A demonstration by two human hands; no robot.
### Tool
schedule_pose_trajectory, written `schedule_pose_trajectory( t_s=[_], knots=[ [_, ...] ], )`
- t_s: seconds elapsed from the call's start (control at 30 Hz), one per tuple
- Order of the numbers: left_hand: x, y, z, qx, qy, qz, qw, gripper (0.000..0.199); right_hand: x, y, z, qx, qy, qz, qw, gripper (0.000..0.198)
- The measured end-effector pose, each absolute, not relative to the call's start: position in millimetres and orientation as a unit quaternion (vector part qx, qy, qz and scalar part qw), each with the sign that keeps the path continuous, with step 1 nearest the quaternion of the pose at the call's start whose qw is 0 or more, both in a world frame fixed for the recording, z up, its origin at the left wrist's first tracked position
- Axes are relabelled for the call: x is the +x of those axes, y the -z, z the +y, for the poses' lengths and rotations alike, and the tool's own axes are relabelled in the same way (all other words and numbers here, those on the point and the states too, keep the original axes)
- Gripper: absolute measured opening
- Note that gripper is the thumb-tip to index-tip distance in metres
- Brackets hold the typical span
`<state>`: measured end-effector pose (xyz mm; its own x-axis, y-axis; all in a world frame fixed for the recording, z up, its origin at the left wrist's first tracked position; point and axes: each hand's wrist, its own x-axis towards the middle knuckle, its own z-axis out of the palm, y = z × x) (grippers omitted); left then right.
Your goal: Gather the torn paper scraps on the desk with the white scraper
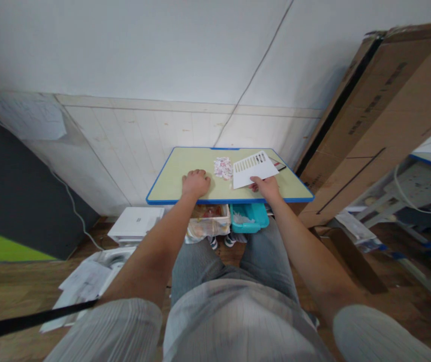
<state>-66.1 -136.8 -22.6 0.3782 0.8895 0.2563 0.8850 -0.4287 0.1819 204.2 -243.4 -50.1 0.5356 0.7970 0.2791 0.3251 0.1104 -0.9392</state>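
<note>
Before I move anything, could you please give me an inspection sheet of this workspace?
Surface: pale tabletop with blue edging.
Work items: white sheet with rows of markings; pile of small pieces to its left.
Clutter: flat item partly hidden by the sheet, too unclear to identify; teal bin and lined container below the front edge.
Hands: left hand rests on the tabletop; right hand holds the sheet near its lower edge.
Cables: wall cable descends behind the tabletop; none seen on top of it.
Surroundings: large cardboard boxes at right; white box at lower left.
</note>
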Motion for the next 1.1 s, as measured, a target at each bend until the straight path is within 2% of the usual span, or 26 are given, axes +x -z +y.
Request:
schedule_pose_trajectory(
  t_s=[0.1, 0.3, 0.4, 0.73, 0.9, 1.1],
  knots=[
    [-66.1, 23.1, -136.2, 0.83, -0.16, 0.534, 0.006, 0.048, 198.7, 46.0, -249.0, -0.618, -0.225, -0.469, 0.589, 0.023],
    [-66.4, 21.4, -138.3, 0.828, -0.163, 0.537, 0.014, 0.048, 196.7, 39.6, -257.5, -0.556, -0.293, -0.549, 0.551, 0.049],
    [-66.4, 20.6, -138.5, 0.828, -0.16, 0.537, 0.014, 0.048, 199.3, 39.1, -256.8, -0.553, -0.301, -0.537, 0.561, 0.055],
    [-66.3, 22.6, -137.7, 0.829, -0.164, 0.535, 0.011, 0.048, 188.7, 42.2, -257.3, -0.575, -0.284, -0.533, 0.552, 0.046],
    [-65.3, 22.8, -135.5, 0.828, -0.161, 0.537, 0.017, 0.053, 171.3, 37.2, -262.8, -0.558, -0.297, -0.522, 0.572, 0.048],
    [-63.5, 20.0, -123.5, 0.818, -0.152, 0.553, 0.037, 0.053, 175.5, 32.9, -262.8, -0.576, -0.284, -0.476, 0.601, 0.032]
  ],
)
